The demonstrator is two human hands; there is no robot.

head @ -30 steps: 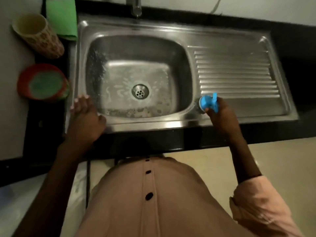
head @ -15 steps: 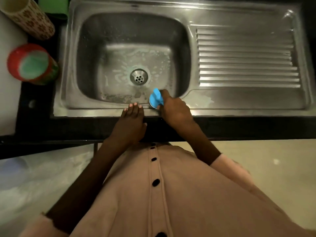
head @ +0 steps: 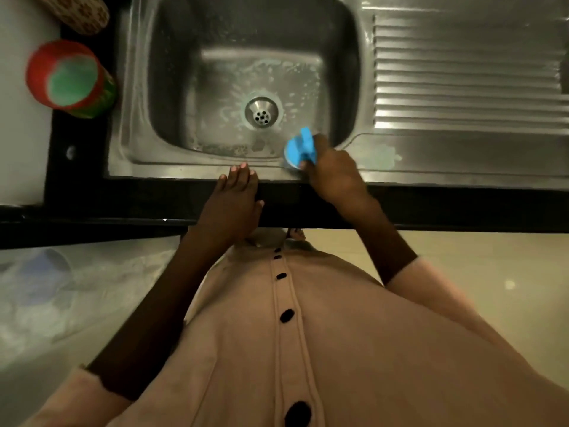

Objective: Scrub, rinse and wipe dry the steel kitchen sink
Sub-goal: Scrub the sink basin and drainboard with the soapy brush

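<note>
Steel kitchen sink (head: 462, 167) lies below us in the black counter. Our right hand (head: 334, 172) still grips the round blue scrubber (head: 300, 147) at the basin's near rim, barely shifted; our left hand (head: 235, 200) stays flat, fingers pressed together, on the counter edge.

One sink (head: 197, 167), one blue scrubber (head: 300, 147), two cups (head: 70, 78) (head: 80, 10), two hands (head: 234, 204) (head: 334, 174).
</note>
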